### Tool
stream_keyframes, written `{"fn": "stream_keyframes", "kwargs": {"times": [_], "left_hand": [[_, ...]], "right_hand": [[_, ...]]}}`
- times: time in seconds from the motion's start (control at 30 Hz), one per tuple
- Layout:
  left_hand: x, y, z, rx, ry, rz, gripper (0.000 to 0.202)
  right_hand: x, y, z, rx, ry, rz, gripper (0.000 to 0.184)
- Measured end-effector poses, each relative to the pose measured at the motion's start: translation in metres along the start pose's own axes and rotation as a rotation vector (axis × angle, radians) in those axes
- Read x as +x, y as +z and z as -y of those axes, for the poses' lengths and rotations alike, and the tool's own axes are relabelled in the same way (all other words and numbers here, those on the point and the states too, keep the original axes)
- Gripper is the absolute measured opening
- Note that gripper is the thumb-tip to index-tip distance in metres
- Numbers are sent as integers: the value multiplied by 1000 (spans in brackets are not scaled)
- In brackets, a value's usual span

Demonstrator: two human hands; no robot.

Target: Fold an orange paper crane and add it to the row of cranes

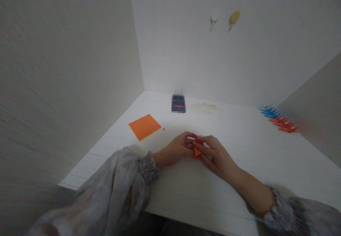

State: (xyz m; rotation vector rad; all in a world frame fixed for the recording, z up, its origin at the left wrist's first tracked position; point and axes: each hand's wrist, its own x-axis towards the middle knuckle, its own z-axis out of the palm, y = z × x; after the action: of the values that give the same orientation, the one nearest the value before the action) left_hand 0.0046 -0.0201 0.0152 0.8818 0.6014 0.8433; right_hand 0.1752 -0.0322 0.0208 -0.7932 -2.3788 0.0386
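A small folded piece of orange paper is held between both hands, low over the white table. My left hand, with a ring on one finger, grips its left side. From the right, the fingers of my right hand pinch its upper part and right edge. The fingers partly cover the paper, so its full shape is hidden. To the left of my hands lies a stack of flat orange sheets, with a thin yellow edge showing underneath.
A tiny orange dot lies beside the sheets. A dark, blurred device stands against the back wall. Blue folded paper pieces and orange-red ones line the right wall. Two hooks, one white and one yellow, hang above.
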Motion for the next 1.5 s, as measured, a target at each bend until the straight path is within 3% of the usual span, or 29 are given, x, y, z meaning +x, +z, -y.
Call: {"fn": "stream_keyframes", "kwargs": {"times": [0.17,0.37,0.53,0.8,1.2,1.37,1.5], "left_hand": [[-3,3,-4,-34,-23,4,57],[-5,6,-8,-51,-39,-27,39],[-2,4,-5,-1,-20,-39,38],[-1,5,-7,-51,-22,-48,30],[0,4,-3,134,-35,-151,24],[3,4,-5,116,58,-263,20],[6,0,-2,213,112,-303,21]], "right_hand": [[0,-1,-1,21,-7,0,32],[0,-1,1,55,23,0,37],[0,0,1,135,50,-18,38],[0,0,-3,253,152,-82,31],[6,-3,0,444,301,-155,11],[5,-2,-1,444,415,-194,15],[3,6,-4,462,625,-150,17]]}}
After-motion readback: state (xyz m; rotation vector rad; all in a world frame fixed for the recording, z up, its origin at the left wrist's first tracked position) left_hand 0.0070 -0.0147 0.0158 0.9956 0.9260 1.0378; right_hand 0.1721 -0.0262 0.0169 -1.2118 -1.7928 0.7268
